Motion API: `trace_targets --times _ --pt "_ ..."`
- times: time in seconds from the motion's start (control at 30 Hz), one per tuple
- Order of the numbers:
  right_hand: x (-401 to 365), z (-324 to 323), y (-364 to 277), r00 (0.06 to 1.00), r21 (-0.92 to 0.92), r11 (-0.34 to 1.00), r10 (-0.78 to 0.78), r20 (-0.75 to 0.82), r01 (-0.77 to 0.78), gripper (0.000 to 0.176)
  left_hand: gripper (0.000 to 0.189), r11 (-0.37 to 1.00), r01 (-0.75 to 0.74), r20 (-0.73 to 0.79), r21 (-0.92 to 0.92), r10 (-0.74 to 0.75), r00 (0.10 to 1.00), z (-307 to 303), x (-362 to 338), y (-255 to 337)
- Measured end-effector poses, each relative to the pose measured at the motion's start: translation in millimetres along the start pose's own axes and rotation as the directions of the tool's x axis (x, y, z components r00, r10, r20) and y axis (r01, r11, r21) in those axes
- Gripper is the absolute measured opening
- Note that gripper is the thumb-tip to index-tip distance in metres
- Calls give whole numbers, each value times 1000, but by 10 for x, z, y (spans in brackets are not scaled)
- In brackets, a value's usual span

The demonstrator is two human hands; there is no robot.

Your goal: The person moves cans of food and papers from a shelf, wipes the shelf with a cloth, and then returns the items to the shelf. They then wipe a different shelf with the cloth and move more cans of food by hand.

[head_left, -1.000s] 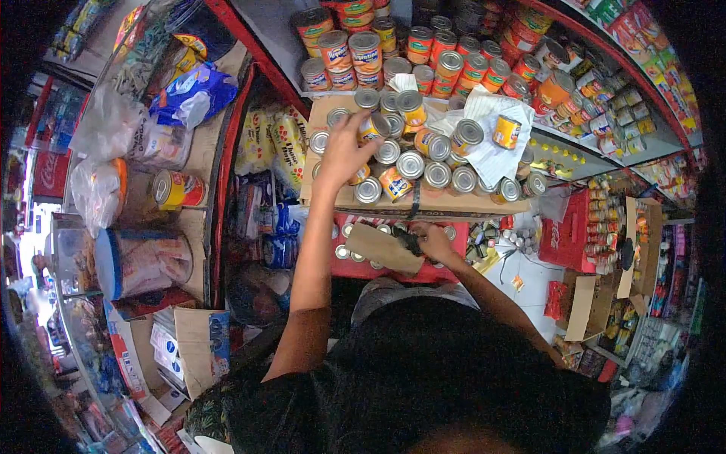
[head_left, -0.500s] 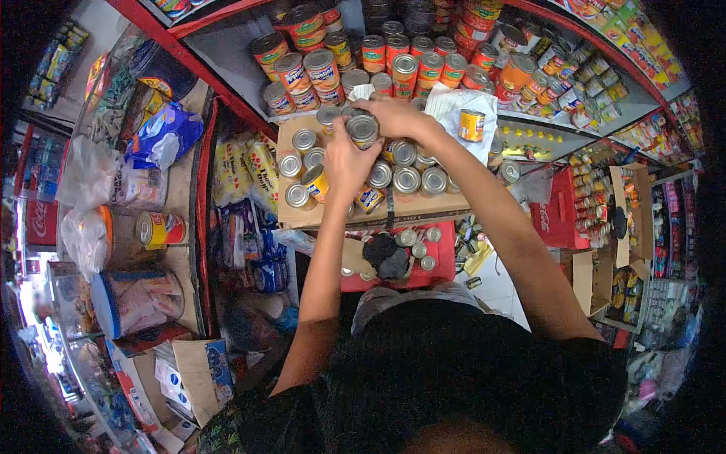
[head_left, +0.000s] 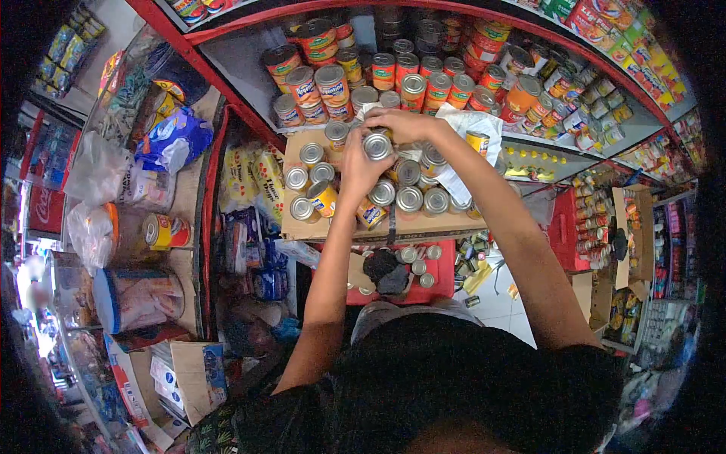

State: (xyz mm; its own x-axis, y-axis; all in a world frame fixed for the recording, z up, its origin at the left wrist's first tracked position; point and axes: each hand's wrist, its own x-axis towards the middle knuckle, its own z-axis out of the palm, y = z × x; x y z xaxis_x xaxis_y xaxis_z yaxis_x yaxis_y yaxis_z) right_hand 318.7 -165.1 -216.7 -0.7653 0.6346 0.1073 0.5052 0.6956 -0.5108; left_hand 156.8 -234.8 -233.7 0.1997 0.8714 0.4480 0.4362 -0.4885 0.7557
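Note:
My left hand (head_left: 357,172) is wrapped round a tin can (head_left: 377,147), its bare metal end facing up toward me. At the can's far side, my right hand (head_left: 407,125) has its fingers curled over a crumpled white cloth or paper (head_left: 368,111); the fingertips are partly hidden. Below both hands, several cans (head_left: 408,199) stand on a cardboard box (head_left: 325,230), some with yellow labels. A yellow-labelled can (head_left: 477,141) stands on a white sheet (head_left: 488,125), partly behind my right forearm.
Behind the box, a red-edged shelf (head_left: 249,106) holds stacked cans (head_left: 412,91). More cans (head_left: 418,267) stand on a red surface (head_left: 445,284) beneath the box. A side shelf at left carries a blue-lidded tub (head_left: 144,299). An open carton (head_left: 639,227) stands at right.
The view has shifted slightly, so the scene sits lower. The can in my left hand has moved a little right and shows more of its end. My right hand stays beside it.

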Motion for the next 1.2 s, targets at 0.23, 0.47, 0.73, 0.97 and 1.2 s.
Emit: trace_targets --times 0.23,0.47,0.73,0.97,1.2 --pt "-401 -228 -274 875 -94 949 236 -423 -301 52 57 977 175 -8 -124 -177 984 -31 100 93" --pt "-678 -269 -260 728 -290 698 479 -490 -655 45 61 998 30 103 58 -36 994 599 478 68" --pt "-217 -106 -461 776 -401 707 337 -533 -583 35 58 982 72 28 172 -78 997 138 478 -223" --pt "475 489 -558 909 -253 886 325 -262 -389 57 47 695 75 190 715 -297 936 -615 338 -833" --pt "822 645 -436 869 -325 806 446 -217 -495 65 69 735 289 174 614 -483 858 -725 321 -848"
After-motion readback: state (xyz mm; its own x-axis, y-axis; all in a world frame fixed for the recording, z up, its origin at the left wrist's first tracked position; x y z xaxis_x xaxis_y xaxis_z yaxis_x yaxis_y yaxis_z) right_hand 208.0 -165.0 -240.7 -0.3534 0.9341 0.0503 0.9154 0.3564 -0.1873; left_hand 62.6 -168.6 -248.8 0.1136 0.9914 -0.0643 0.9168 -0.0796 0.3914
